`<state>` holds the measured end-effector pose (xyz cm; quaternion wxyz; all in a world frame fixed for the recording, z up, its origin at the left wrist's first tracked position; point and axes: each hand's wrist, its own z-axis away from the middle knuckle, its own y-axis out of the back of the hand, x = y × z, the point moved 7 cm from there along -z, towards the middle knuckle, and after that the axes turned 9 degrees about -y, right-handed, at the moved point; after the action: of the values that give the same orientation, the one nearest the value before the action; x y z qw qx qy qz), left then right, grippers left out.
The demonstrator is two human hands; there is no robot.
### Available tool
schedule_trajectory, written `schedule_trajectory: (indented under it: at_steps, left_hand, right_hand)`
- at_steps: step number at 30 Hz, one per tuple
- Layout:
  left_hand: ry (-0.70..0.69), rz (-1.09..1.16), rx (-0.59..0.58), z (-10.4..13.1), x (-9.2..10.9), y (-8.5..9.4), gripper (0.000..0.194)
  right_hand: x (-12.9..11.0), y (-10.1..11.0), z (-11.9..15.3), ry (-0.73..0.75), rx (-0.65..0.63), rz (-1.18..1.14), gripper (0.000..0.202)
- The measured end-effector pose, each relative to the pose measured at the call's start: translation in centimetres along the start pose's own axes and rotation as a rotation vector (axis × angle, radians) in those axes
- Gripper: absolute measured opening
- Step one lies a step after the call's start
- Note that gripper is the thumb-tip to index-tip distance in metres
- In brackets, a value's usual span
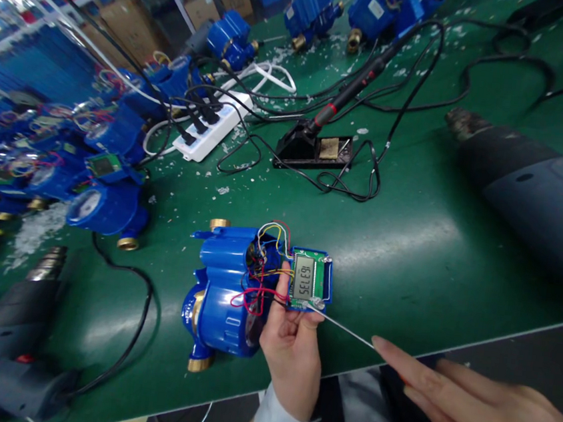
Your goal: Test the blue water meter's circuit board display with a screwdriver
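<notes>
A blue water meter (230, 293) with brass ends lies on the green table. Red, yellow, white and black wires run from it to a green circuit board (318, 279) with a lit-up digit display, set in a blue housing. My left hand (295, 347) holds that housing from below, thumb and fingers at its edges. My right hand (482, 407) is closed around a thin metal screwdriver (349, 332), whose handle is mostly hidden by the fingers. The shaft's tip touches the board's lower corner, near a clear blob.
A soldering iron (341, 100) rests in its stand behind the meter. Heat guns lie at right (530, 183) and lower left (7, 336). A white power strip (214, 127), cables and several blue meters (105, 206) occupy the back and left of the green table (399, 237).
</notes>
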<state>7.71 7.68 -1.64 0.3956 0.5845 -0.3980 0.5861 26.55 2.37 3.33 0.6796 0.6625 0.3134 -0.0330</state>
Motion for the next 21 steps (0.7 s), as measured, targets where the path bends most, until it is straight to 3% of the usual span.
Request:
schedule_trajectory:
  at_steps: [6, 21]
  left_hand:
    - [0.001, -0.009, 0.027, -0.1, 0.1, 0.0, 0.071]
    - [-0.017, 0.0, 0.037, -0.2, 0.5, -0.1, 0.064]
  right_hand:
    - [0.3, -1.3, 0.6, 0.046, -0.004, 0.06, 0.056]
    - [0.3, -1.3, -0.4, 0.141, 0.061, 0.08, 0.047]
